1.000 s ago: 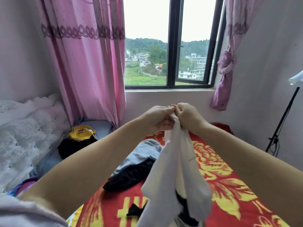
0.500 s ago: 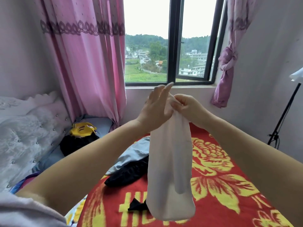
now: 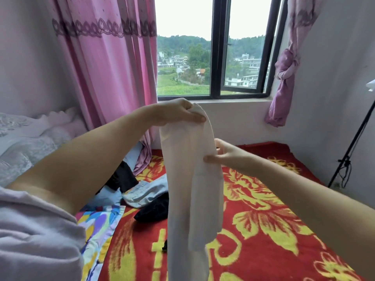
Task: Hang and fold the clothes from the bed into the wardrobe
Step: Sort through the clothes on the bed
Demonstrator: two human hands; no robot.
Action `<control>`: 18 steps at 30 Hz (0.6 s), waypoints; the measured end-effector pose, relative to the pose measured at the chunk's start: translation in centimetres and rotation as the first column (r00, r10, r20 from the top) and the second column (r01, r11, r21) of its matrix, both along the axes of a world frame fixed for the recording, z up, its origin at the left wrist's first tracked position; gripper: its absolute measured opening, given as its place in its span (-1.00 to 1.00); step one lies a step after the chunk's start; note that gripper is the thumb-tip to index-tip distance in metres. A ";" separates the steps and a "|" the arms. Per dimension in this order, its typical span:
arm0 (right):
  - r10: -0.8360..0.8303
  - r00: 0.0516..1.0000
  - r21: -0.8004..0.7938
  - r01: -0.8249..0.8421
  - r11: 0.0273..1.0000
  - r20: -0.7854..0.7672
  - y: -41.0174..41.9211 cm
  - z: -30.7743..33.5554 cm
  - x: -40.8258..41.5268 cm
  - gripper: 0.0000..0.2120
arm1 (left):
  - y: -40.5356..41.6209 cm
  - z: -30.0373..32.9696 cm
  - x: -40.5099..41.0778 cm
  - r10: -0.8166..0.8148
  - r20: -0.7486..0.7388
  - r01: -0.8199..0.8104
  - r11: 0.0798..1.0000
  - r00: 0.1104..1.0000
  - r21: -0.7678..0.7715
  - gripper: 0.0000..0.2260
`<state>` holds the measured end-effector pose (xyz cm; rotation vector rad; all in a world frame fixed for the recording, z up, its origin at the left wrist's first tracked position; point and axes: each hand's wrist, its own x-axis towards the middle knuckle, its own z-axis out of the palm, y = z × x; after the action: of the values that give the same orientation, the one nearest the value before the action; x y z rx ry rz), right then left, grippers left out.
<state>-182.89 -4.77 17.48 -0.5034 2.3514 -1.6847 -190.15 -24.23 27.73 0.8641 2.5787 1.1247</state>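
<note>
A long white garment (image 3: 190, 189), folded lengthwise, hangs in the air above the bed. My left hand (image 3: 178, 113) grips its top end at about window-sill height. My right hand (image 3: 227, 155) pinches its right edge lower down, roughly a third of the way along. The bed has a red blanket with yellow flowers (image 3: 263, 209). On it, behind the white garment, lie a light blue denim piece (image 3: 146, 192) and a black garment (image 3: 154, 209). The wardrobe is out of view.
A pink curtain (image 3: 105, 67) hangs at the left of the window (image 3: 219, 47), and a knotted one (image 3: 284, 78) at its right. A white padded headboard (image 3: 24, 142) is at the left. A black tripod stand (image 3: 349, 159) stands against the right wall. A multicoloured sheet (image 3: 99, 224) lies at the bed's left edge.
My left hand has taken the top of the white garment and lifted it. My right hand has slid down from the top to the garment's right edge. The view has shifted left.
</note>
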 end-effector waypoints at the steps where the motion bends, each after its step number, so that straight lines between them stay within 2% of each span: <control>1: 0.016 1.000 -0.002 -0.016 1.000 -0.003 -0.3 -0.9 0.2 -0.56 | -0.3 0.2 0.0 -0.008 0.046 0.007 1.000 0.999 0.014 -0.76; 3: 0.074 0.997 0.019 -0.074 0.997 0.015 -0.9 -3.0 0.5 -0.63 | -0.7 0.5 0.0 -0.018 0.121 0.015 1.000 0.993 0.027 -0.75; 5: 0.116 0.990 0.109 -0.125 0.986 0.085 -1.6 -5.0 0.9 -0.72 | -1.1 0.8 0.0 -0.011 0.161 0.010 1.000 0.987 0.008 -0.79; 7: 0.146 0.972 0.184 -0.180 0.966 0.183 -1.4 -6.2 0.9 -0.77 | -1.6 1.0 -0.1 0.007 0.182 0.000 0.999 0.983 -0.038 -0.81; 10: 0.166 0.951 0.197 -0.221 0.955 0.262 0.2 -6.9 0.3 -0.80 | -3.0 1.5 -0.3 0.066 0.180 -0.052 0.995 0.981 -0.082 -0.78; 12: 0.096 0.967 0.176 -0.139 0.974 0.236 1.3 -7.3 -0.3 -0.75 | -3.9 1.7 -0.4 0.097 0.180 -0.088 0.994 0.979 -0.058 -0.75; 15: 0.022 0.990 0.151 -0.043 0.988 0.139 1.2 -8.0 -0.4 -0.80 | -4.6 2.0 -0.4 0.109 0.182 -0.105 0.994 0.977 -0.036 -0.75; 18: 0.068 0.994 0.098 -0.076 0.992 0.083 -0.5 -8.0 0.4 -0.71 | -4.3 2.4 -0.3 0.116 0.174 -0.115 0.993 0.978 -0.018 -0.70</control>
<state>-182.44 -5.29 9.48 -0.4871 2.3187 -1.5172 -190.44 -28.54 30.09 0.5906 2.5131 1.1647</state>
